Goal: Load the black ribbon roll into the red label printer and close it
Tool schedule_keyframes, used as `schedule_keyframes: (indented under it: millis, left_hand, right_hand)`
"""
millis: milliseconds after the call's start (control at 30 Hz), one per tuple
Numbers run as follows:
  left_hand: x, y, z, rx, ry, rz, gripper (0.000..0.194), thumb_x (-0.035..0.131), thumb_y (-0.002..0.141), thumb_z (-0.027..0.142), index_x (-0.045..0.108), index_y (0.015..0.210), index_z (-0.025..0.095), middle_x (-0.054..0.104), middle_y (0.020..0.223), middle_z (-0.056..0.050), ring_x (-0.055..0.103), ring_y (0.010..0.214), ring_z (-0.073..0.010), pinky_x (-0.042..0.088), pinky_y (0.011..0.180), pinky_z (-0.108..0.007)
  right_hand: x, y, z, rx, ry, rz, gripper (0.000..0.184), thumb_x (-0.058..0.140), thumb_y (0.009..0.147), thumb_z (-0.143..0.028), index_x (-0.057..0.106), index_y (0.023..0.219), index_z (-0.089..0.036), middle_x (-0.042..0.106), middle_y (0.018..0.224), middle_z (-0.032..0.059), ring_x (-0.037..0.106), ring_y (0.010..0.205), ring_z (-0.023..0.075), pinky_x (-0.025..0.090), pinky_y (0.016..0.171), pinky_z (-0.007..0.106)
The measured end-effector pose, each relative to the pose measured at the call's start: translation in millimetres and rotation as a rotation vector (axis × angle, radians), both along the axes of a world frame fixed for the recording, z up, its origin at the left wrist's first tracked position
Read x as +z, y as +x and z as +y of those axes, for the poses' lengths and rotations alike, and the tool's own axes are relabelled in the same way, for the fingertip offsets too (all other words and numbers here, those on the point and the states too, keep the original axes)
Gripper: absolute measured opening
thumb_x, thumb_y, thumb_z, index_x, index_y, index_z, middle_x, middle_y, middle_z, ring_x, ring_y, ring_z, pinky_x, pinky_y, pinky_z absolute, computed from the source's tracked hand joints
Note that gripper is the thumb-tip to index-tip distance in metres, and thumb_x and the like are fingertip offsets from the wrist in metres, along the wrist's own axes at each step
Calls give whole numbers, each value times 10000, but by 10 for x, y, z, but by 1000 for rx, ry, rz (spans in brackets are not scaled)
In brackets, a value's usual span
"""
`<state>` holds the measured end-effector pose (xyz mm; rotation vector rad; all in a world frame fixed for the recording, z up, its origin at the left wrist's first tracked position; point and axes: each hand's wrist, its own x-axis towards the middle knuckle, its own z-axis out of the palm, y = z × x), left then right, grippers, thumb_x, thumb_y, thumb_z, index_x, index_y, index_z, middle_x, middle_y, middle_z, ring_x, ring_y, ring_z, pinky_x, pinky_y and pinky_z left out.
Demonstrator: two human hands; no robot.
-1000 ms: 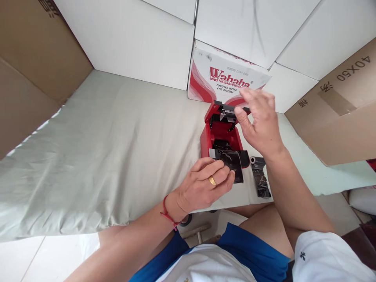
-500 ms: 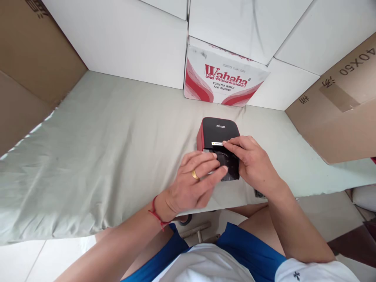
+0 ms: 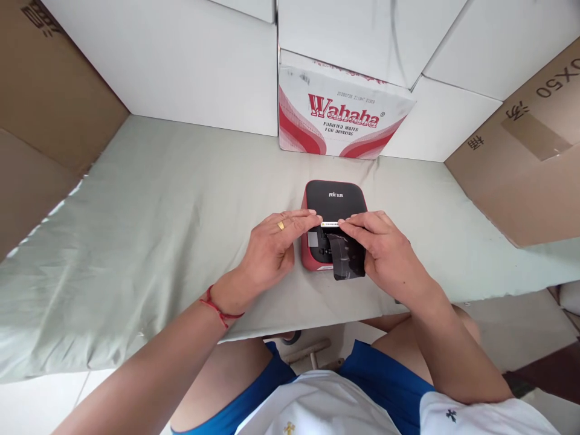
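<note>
A small red-and-black label printer [image 3: 336, 202] sits on the cloth-covered surface in front of me. From its front opening hangs a glossy black strip [image 3: 348, 257], bent downward. My left hand [image 3: 274, 244], with a gold ring, grips the left front edge of the printer's lid, fingertips on top and thumb at the side. At the lid's right front edge, my right hand [image 3: 385, 248] holds on with thumb and fingers pressed together, beside a white warning label [image 3: 330, 224]. That hand hides the printer's right front corner. Part of the inside shows left of the strip.
Behind the printer, a Wahaha water carton [image 3: 342, 115] stands among white boxes [image 3: 181, 66]. Brown cardboard boxes flank the surface, one at left [image 3: 49, 109] and one at right [image 3: 521, 175]. The pale green cloth [image 3: 149, 223] has folds and ends at the front edge near my knees.
My left hand has moved from over the black strip, up and left, onto the lid's left front edge. The strip and printer front are now uncovered. The right hand stays at the lid.
</note>
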<state>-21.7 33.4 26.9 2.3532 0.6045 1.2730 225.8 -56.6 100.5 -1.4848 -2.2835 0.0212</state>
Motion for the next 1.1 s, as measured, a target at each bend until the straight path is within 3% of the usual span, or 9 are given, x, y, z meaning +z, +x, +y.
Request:
schedule_keyframes:
  millis: [100,200,300,367,467,633,767,967,1100]
  left_hand:
    - [43,27,7,-64,-200,-108,562,471,873,20,741,1306,257,849,1245,-47,787,1250,-233,632,1116,-428]
    - [140,22,52,-149,-480,-199,481,547,931,117,683,1369,262,861,1121,-55,794,1202,-253,625,1115,-468]
    - [219,29,123,-162,-586,-256,600,681,925,242,553,1508,307,764,1414,-80,670,1433,-282,541,1226,-531]
    - [230,69,175,-156,-595,-234,802,774,879,325,441,1608,353,517,1719,-86,413,1666,-319,402,1336,-602]
    - [158,168,245,-251,-630,-185,1015,828,863,432,274,1712,391,269,1856,-86,184,1758,-341,265,1393,-650]
    - [-91,277,290,-337,-688,-245,1055,788,907,543,161,1749,446,197,1878,-61,272,1734,-334,452,1324,-586]
    - [-242,268,280,-362,-790,-287,1114,784,908,609,78,1759,477,240,1860,-47,321,1720,-299,465,1334,-539]
    - [-288,260,269,-424,-799,-287,1140,813,891,643,83,1755,504,163,1887,-18,312,1725,-291,465,1337,-516]
    - [-281,265,282,-441,-785,-265,1148,793,901,699,54,1757,502,137,1894,-17,355,1707,-285,506,1307,-473]
  right_hand:
    - [-73,-6,-8,-19,64,84,691,429,918,66,744,1430,-275,769,1300,98,681,1183,263,643,997,493]
    - [-176,-28,-65,1,183,244,610,427,960,46,789,1314,-295,799,1246,81,715,1217,256,635,1026,506]
    - [-276,-88,-207,42,250,363,581,440,990,21,790,1298,-327,827,1195,65,752,1195,261,642,1003,522]
    - [-327,-145,-327,39,278,391,591,472,997,4,770,1358,-356,837,1197,57,767,1189,271,653,982,529]
    - [-371,-223,-476,-10,312,380,634,516,986,2,734,1441,-382,844,1213,54,777,1185,283,668,961,540]
    - [-365,-265,-548,-40,324,344,635,536,987,-9,721,1461,-389,850,1195,54,793,1143,296,686,911,556]
    - [-355,-266,-530,-45,307,371,630,560,977,1,740,1433,-394,852,1183,41,796,1133,276,687,925,527]
    - [-367,-301,-515,-81,339,386,585,583,968,4,781,1351,-392,858,1114,39,806,1052,275,688,866,520]
    - [-265,-228,-474,-11,287,361,542,578,960,14,800,1296,-349,862,1114,48,806,1038,267,686,844,497]
